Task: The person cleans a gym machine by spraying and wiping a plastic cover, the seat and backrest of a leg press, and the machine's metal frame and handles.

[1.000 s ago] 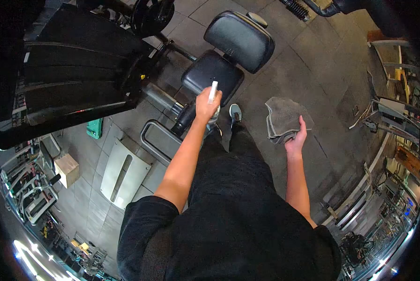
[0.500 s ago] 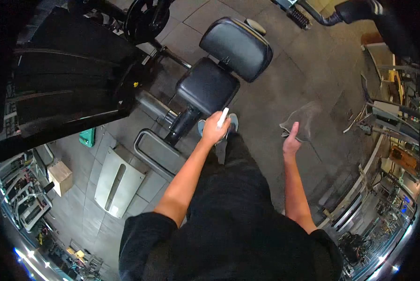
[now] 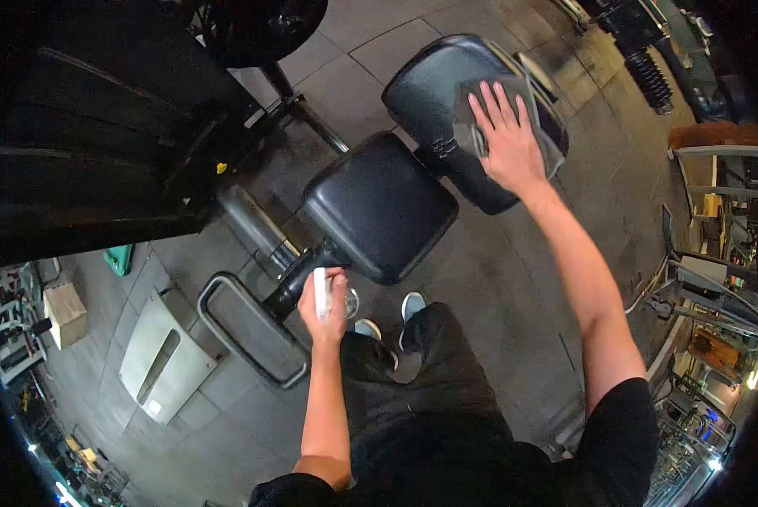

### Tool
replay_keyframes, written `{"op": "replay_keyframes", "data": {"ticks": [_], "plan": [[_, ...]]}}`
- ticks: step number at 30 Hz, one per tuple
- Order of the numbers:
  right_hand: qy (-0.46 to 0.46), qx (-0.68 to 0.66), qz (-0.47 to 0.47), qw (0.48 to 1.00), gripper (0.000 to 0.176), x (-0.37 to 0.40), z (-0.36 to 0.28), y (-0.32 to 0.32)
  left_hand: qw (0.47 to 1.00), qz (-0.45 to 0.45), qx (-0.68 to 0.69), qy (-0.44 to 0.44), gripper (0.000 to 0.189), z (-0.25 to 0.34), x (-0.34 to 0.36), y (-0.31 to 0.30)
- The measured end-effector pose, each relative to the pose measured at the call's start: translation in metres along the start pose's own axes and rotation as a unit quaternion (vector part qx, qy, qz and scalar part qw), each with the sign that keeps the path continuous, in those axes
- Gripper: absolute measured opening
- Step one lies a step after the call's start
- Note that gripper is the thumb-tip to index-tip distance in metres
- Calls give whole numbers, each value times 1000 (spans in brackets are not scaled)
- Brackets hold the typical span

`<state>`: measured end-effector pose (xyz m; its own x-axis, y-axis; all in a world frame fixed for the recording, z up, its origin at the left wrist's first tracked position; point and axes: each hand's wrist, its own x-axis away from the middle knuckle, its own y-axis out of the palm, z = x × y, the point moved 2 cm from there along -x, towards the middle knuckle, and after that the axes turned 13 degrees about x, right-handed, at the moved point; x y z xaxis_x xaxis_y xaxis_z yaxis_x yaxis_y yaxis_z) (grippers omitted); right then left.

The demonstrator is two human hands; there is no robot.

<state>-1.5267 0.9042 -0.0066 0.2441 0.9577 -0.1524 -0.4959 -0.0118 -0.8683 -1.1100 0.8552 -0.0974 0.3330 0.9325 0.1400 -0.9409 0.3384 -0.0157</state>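
A spray bottle (image 3: 321,294) with a white trigger head is gripped in my left hand (image 3: 332,317); part of its clear body shows beside the fingers. My right hand (image 3: 511,142) lies flat on a grey cloth (image 3: 548,150), fingers stretched and slightly apart, pressing it against the black padded backrest (image 3: 430,80) of a gym machine. Below the backrest is the black padded seat (image 3: 381,207), just ahead of my left hand. Some of the cloth is hidden under my palm.
A black machine housing (image 3: 100,144) fills the left side. A bent metal bar (image 3: 239,317) stands near my left forearm, with a pale slotted panel (image 3: 163,359) on the tiled floor beyond it. More gym equipment (image 3: 704,291) lines the right.
My right hand has moved up and left with the cloth, from beside the machine onto the backrest, and flattened out. My left hand has lowered, still holding the spray bottle. The view has shifted.
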Motion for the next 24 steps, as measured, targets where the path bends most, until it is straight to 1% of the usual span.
{"op": "replay_keyframes", "data": {"ticks": [1, 3, 4, 5, 6, 8, 10, 11, 12, 14, 15, 16, 17, 18, 19, 20, 22, 24], "plan": [[1, -34, 29, 999, 91, -17, -2, 4, 999, 21, 43, -17, 14, -12, -5, -3], [-1, -9, 105, 994, 91, -54, -7, 13, 1000, -4, 9, 9, 15, -36, -17, -15], [10, 15, 144, 989, 86, -70, -12, 17, 1000, 0, 12, 7, 17, -41, -21, -14], [22, 42, 193, 980, 82, -93, -15, 16, 999, -10, -27, 44, 21, -53, -27, -18], [24, 52, 210, 976, 82, -118, -14, 11, 996, -23, -44, 78, 22, -65, -34, -19], [47, 51, 76, 995, 72, -146, -16, 13, 989, -39, -68, 125, 25, -83, -43, -17], [52, 52, 90, 993, 73, -143, -16, 20, 994, -57, -33, 93, 26, -92, -48, -10], [47, 49, 106, 992, 74, -138, -14, 21, 994, -68, -14, 85, 27, -95, -52, -5], [45, 76, 134, 987, 75, -122, -13, 29, 992, -88, -15, 86, 28, -99, -54, -2], [40, 114, 228, 966, 77, -48, -13, 36, 986, -110, -1, 122, 29, -116, -57, 4], [70, 116, 208, 969, 76, -5, -18, 33, 982, -127, 5, 139, 30, -123, -58, 6], [98, 115, 187, 971, 74, 31, -26, 30, 988, -123, 32, 91, 30, -121, -57, 4], [97, 119, 186, 971, 74, 50, -33, 33, 985, -137, 56, 92, 31, -121, -58, 2], [120, 126, 187, 967, 79, 70, -41, 37, 984, -148, 52, 80, 32, -121, -58, 1], [144, 136, 194, 961, 83, 77, -45, 39, 983, -158, 49, 74, 32, -120, -61, 2], [145, 141, 201, 959, 83, 70, -45, 39, 983, -157, 53, 81, 32, -120, -63, 2], [152, 134, 185, 962, 81, 44, -46, 37, 979, -169, 103, 47, 29, -122, -67, 1], [141, 152, 186, 960, 81, 7, -41, 36, 977, -177, 104, 55, 31, -123, -70, 3]]}}
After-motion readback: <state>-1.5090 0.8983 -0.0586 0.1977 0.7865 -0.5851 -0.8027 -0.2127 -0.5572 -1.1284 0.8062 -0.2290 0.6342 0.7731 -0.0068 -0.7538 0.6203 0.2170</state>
